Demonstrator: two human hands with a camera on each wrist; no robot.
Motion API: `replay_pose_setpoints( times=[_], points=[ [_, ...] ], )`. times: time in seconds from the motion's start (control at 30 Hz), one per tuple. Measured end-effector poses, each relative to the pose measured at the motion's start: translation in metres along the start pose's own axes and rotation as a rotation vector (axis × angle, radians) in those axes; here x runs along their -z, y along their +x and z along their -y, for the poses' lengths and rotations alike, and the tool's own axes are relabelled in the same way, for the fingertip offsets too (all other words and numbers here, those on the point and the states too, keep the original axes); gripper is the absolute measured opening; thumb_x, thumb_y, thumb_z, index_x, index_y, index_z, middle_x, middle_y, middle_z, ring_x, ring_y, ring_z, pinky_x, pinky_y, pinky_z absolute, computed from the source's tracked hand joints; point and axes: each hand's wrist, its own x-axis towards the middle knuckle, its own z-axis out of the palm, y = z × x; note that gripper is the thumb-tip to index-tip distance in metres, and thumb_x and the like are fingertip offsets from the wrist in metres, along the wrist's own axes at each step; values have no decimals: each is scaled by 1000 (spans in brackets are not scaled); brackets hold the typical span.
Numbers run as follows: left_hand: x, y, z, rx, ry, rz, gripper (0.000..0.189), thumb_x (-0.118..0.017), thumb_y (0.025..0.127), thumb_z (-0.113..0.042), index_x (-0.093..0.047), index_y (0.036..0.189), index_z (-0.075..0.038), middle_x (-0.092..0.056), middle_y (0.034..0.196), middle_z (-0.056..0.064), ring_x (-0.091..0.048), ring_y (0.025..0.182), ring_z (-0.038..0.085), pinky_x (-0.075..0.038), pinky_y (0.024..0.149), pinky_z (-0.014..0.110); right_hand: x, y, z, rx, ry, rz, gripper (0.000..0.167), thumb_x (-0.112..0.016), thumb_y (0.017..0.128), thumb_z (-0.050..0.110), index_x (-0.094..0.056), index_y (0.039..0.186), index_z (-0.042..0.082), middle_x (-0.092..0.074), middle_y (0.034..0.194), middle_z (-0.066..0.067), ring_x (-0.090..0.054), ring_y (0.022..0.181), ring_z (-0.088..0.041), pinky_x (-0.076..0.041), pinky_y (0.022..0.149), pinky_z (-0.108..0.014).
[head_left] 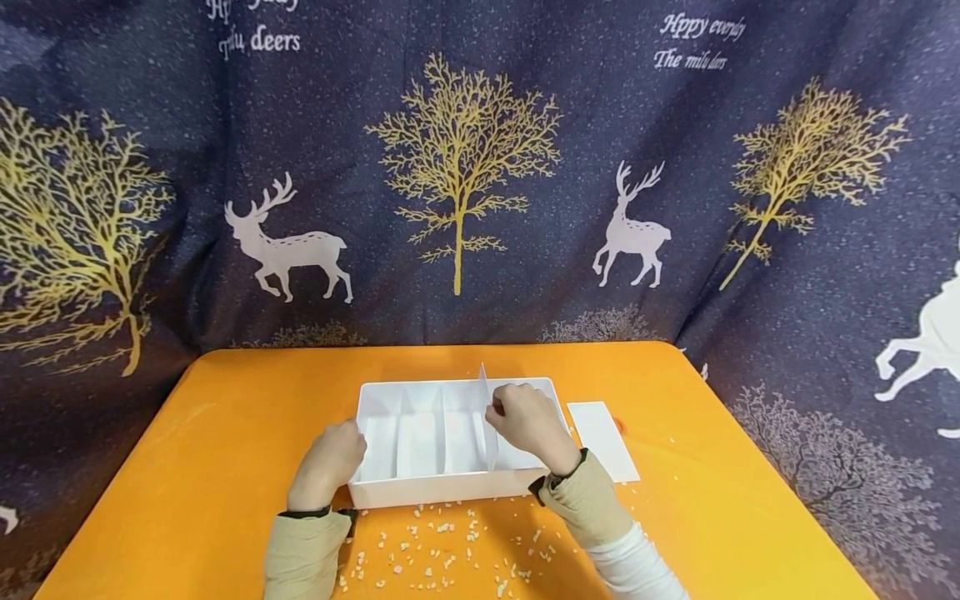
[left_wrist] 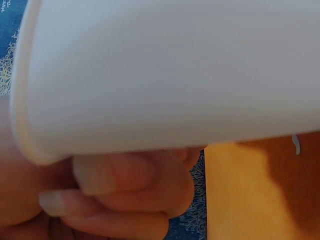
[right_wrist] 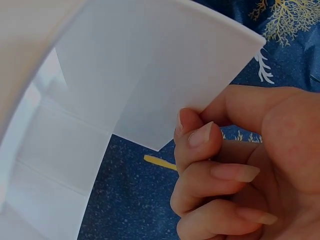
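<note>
Nearest, two beige cuffs (head_left: pixel 303 550) come in from the front edge, the right one backed by a white sleeve (head_left: pixel 636 565), and between them small pale bits (head_left: pixel 446 527) litter the tabletop right up to the front of a white box (head_left: pixel 435 491). The left hand (head_left: pixel 327 461) grips the box's left end, its fingers curled at the edge. The right hand (head_left: pixel 529 422) pinches a thin white panel (head_left: pixel 491 448) between thumb and forefinger, the other fingers bent in; the panel stands upright across the box, its far corner rising above the back rim, and whether its lower edge is seated cannot be told. Two more dividers (head_left: pixel 444 433) stand in the box to the left of it. The right hand and cuff hide part of the box's right end. Just beside that end a flat white sheet (head_left: pixel 604 442) lies on the table. The orange table (head_left: pixel 720 508) runs back to a dark blue hanging cloth (head_left: pixel 540 292), printed with golden trees (head_left: pixel 459 183), white deer (head_left: pixel 300 252) and white lettering (head_left: pixel 701 26).
</note>
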Motion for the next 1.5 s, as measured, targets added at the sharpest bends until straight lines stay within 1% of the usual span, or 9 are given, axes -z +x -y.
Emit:
replay_pose_setpoints(
  times=[0.27, 0.6, 0.9, 1.17, 1.5],
  points=[
    [0, 0, 1, -6, -6, -3, 28, -44, 97, -5, -54, 109, 18, -48, 69, 11, -48, 58, 19, -39, 51, 28, 1, 0, 0, 1, 3, -2, 42, -61, 87, 11, -34, 56, 17, -22, 50, 5, -23, 46, -9, -19, 47, -23],
    [1, 0, -1, 17, -15, 7, 29, -44, 98, -6, -53, 112, 18, -48, 70, 11, -48, 59, 19, -40, 52, 28, 0, 1, -2, 5, -1, -12, 42, -61, 87, 11, -33, 56, 17, -22, 51, 5, -22, 47, -10, -19, 48, -23],
    [1, -1, -1, 13, -16, 6, 28, -44, 98, -6, -54, 110, 17, -47, 69, 10, -47, 58, 19, -39, 51, 28, -1, 3, -3, 8, 0, -11, 41, -60, 87, 11, -34, 56, 17, -23, 50, 5, -23, 47, -9, -20, 48, -23],
    [1, 0, -1, 13, -17, 5, 29, -44, 98, -6, -53, 113, 18, -50, 72, 11, -48, 60, 20, -41, 53, 29, 0, 3, -4, 10, 11, -14, 42, -60, 87, 9, -32, 55, 18, -22, 50, 6, -22, 46, -9, -19, 48, -23],
    [0, 0, 0, -5, -14, -1, 26, -43, 98, -5, -55, 106, 17, -45, 67, 9, -46, 57, 19, -38, 51, 28, 2, 2, -3, 20, 5, -18, 42, -60, 88, 10, -34, 55, 17, -23, 50, 5, -22, 46, -10, -20, 48, -23]
  ],
)
